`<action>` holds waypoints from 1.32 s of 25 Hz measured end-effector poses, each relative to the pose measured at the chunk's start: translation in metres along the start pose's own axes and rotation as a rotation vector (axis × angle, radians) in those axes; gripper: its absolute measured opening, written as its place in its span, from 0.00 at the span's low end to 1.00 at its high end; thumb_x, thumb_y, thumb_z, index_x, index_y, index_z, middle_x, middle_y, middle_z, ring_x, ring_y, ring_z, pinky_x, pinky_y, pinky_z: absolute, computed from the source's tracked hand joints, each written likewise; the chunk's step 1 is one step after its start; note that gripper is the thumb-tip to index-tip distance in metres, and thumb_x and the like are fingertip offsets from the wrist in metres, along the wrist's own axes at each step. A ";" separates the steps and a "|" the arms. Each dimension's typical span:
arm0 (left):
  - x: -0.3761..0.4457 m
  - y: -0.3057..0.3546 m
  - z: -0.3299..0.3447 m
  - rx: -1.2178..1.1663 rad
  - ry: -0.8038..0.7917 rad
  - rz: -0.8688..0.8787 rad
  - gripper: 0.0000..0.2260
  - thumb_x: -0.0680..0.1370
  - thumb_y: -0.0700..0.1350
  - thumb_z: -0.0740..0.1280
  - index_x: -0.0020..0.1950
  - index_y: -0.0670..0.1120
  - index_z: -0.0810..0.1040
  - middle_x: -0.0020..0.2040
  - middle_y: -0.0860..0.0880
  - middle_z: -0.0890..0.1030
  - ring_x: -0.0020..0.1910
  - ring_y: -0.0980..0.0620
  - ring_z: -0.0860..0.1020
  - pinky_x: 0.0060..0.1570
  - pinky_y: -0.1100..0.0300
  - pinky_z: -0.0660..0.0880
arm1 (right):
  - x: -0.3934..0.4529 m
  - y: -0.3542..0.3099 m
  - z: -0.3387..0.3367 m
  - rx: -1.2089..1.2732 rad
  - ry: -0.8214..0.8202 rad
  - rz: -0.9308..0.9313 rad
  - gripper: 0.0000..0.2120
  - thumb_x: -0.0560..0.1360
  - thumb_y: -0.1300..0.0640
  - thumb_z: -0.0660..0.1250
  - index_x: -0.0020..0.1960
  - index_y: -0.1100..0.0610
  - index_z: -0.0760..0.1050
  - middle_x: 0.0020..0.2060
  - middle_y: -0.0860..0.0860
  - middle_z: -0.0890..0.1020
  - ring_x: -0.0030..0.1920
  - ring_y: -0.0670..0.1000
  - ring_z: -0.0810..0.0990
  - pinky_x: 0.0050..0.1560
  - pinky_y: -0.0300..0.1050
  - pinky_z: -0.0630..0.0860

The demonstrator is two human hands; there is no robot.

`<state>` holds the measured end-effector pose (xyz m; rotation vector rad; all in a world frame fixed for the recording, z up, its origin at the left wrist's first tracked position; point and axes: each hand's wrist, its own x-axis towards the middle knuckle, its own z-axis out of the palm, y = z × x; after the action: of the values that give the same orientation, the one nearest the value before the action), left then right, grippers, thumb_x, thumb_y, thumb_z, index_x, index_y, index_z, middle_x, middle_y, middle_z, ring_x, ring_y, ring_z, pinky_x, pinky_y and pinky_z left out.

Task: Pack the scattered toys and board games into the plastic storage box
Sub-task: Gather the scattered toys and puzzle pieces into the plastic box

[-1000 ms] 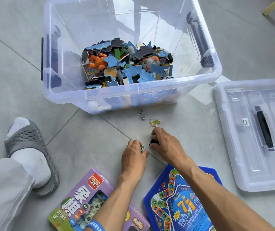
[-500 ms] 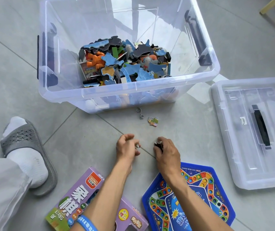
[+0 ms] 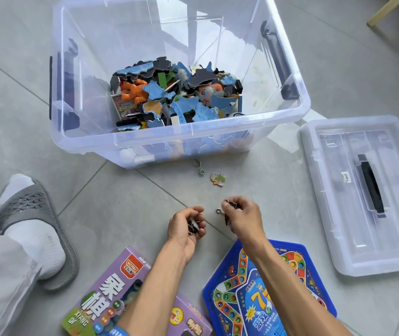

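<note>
Now both hands are hovering near the box (image 3: 290, 117): the left hand (image 3: 186, 229) is cupping dark pieces, the right hand (image 3: 239, 214) is pinching pieces and a metal ring (image 3: 218, 210), probably to drop together.

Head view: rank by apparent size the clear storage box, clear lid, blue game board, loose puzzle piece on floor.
1. Clear plastic storage box
2. Clear plastic lid with black handle
3. Blue hexagonal game board, partly cropped and covered by an arm, and nearer the camera, so lid versus board is unsure
4. Small colourful puzzle piece
</note>
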<state>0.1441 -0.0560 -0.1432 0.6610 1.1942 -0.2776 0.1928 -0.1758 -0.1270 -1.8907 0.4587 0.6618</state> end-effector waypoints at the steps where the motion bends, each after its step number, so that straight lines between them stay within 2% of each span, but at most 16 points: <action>1: -0.002 0.001 0.004 -0.045 -0.022 -0.017 0.08 0.75 0.37 0.58 0.41 0.41 0.77 0.27 0.48 0.73 0.23 0.54 0.70 0.20 0.68 0.64 | -0.008 -0.026 -0.005 0.316 -0.030 0.055 0.04 0.77 0.63 0.66 0.44 0.58 0.77 0.29 0.50 0.74 0.24 0.48 0.69 0.22 0.36 0.61; 4: -0.041 0.025 0.035 -0.201 -0.247 0.018 0.07 0.75 0.42 0.61 0.37 0.44 0.73 0.28 0.49 0.68 0.22 0.56 0.65 0.20 0.67 0.56 | -0.028 -0.129 -0.018 0.843 -0.143 0.011 0.09 0.75 0.66 0.60 0.46 0.58 0.78 0.27 0.50 0.70 0.21 0.46 0.63 0.23 0.35 0.52; 8: -0.153 0.112 0.083 -0.244 -0.592 0.373 0.13 0.78 0.45 0.58 0.34 0.46 0.68 0.28 0.50 0.62 0.23 0.56 0.59 0.21 0.65 0.51 | -0.043 -0.226 -0.027 0.973 -0.138 0.064 0.09 0.75 0.67 0.55 0.45 0.59 0.73 0.25 0.50 0.68 0.18 0.45 0.64 0.17 0.33 0.55; 10: -0.184 0.163 0.106 -0.217 -0.551 0.562 0.13 0.79 0.45 0.57 0.35 0.46 0.68 0.28 0.50 0.64 0.24 0.56 0.61 0.21 0.64 0.54 | -0.044 -0.255 -0.030 1.052 -0.119 0.041 0.09 0.76 0.67 0.54 0.43 0.59 0.71 0.25 0.51 0.69 0.19 0.46 0.65 0.18 0.31 0.59; 12: -0.195 0.202 0.123 -0.122 -0.406 0.668 0.14 0.80 0.50 0.57 0.41 0.45 0.74 0.33 0.48 0.74 0.30 0.53 0.71 0.27 0.62 0.67 | -0.038 -0.278 -0.029 1.089 -0.107 0.055 0.06 0.78 0.63 0.55 0.44 0.59 0.69 0.31 0.53 0.70 0.24 0.49 0.69 0.27 0.34 0.73; 14: -0.180 0.215 0.126 0.149 -0.179 0.759 0.18 0.81 0.57 0.56 0.56 0.47 0.79 0.53 0.49 0.80 0.48 0.55 0.75 0.50 0.58 0.72 | -0.026 -0.286 -0.030 0.903 -0.011 0.009 0.06 0.80 0.57 0.55 0.47 0.58 0.69 0.37 0.53 0.70 0.32 0.51 0.70 0.32 0.36 0.73; 15: -0.168 0.210 0.121 0.260 -0.051 0.851 0.17 0.82 0.57 0.56 0.58 0.49 0.78 0.57 0.51 0.79 0.51 0.57 0.74 0.54 0.60 0.70 | -0.023 -0.280 -0.029 0.699 0.093 -0.075 0.09 0.81 0.55 0.55 0.46 0.57 0.70 0.39 0.51 0.72 0.35 0.51 0.71 0.32 0.37 0.71; 16: -0.156 0.197 0.113 0.275 0.056 1.001 0.14 0.82 0.55 0.57 0.56 0.49 0.79 0.55 0.52 0.80 0.51 0.56 0.75 0.52 0.62 0.70 | -0.018 -0.263 -0.027 0.505 0.234 -0.226 0.10 0.81 0.55 0.55 0.45 0.56 0.72 0.39 0.49 0.74 0.38 0.50 0.73 0.36 0.39 0.71; 18: -0.135 0.149 0.093 0.163 0.193 1.205 0.09 0.81 0.49 0.60 0.52 0.48 0.79 0.50 0.49 0.82 0.49 0.52 0.77 0.48 0.61 0.72 | -0.018 -0.211 -0.021 0.420 0.424 -0.508 0.10 0.81 0.57 0.57 0.46 0.53 0.76 0.39 0.45 0.79 0.41 0.47 0.78 0.43 0.42 0.74; 20: -0.106 0.083 0.070 0.179 0.219 1.116 0.05 0.78 0.46 0.63 0.47 0.52 0.78 0.45 0.52 0.81 0.43 0.54 0.77 0.42 0.63 0.72 | -0.018 -0.159 -0.019 0.499 0.477 -0.513 0.10 0.81 0.59 0.59 0.46 0.53 0.77 0.35 0.48 0.79 0.35 0.47 0.78 0.38 0.44 0.75; 23: -0.053 0.007 0.043 0.531 0.222 0.871 0.06 0.77 0.41 0.66 0.46 0.53 0.78 0.44 0.53 0.81 0.42 0.56 0.78 0.44 0.60 0.74 | -0.002 -0.097 -0.012 0.652 0.409 -0.247 0.10 0.81 0.60 0.59 0.45 0.54 0.77 0.30 0.52 0.75 0.24 0.48 0.72 0.27 0.42 0.71; 24: -0.034 0.000 0.035 0.648 0.229 0.852 0.07 0.76 0.40 0.66 0.48 0.51 0.79 0.46 0.52 0.82 0.44 0.55 0.79 0.46 0.57 0.76 | 0.002 -0.074 -0.011 0.518 0.371 -0.215 0.09 0.80 0.60 0.60 0.46 0.54 0.78 0.31 0.51 0.77 0.25 0.48 0.73 0.28 0.44 0.73; 26: -0.001 0.008 0.029 0.957 0.219 0.955 0.14 0.75 0.37 0.61 0.57 0.46 0.80 0.56 0.47 0.81 0.52 0.48 0.79 0.56 0.56 0.74 | 0.006 -0.021 -0.014 -0.073 0.262 -0.255 0.06 0.77 0.56 0.65 0.52 0.53 0.80 0.41 0.50 0.81 0.35 0.48 0.79 0.40 0.49 0.78; 28: 0.030 0.031 0.034 1.337 0.123 1.048 0.25 0.72 0.34 0.57 0.68 0.45 0.73 0.69 0.45 0.72 0.63 0.44 0.72 0.63 0.56 0.68 | 0.008 0.028 -0.017 -0.603 0.117 -0.329 0.10 0.75 0.52 0.67 0.56 0.51 0.79 0.50 0.48 0.79 0.46 0.51 0.79 0.45 0.49 0.77; 30: 0.049 0.056 0.040 1.635 0.076 1.046 0.28 0.72 0.32 0.58 0.72 0.47 0.69 0.73 0.47 0.66 0.65 0.43 0.67 0.61 0.52 0.71 | 0.005 0.054 -0.015 -0.776 0.091 -0.405 0.07 0.76 0.51 0.67 0.53 0.50 0.79 0.47 0.47 0.77 0.46 0.53 0.77 0.38 0.48 0.76; 33: 0.064 0.068 0.034 1.784 0.091 1.129 0.15 0.75 0.34 0.63 0.58 0.46 0.77 0.60 0.48 0.73 0.55 0.44 0.70 0.46 0.48 0.76 | 0.003 0.061 -0.010 -0.855 0.166 -0.493 0.04 0.76 0.53 0.69 0.46 0.52 0.82 0.40 0.47 0.79 0.41 0.53 0.78 0.31 0.47 0.74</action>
<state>0.2294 -0.0143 -0.1727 2.7346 0.1786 -0.2773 0.1612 -0.2088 -0.1692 -2.7394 -0.2550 0.3826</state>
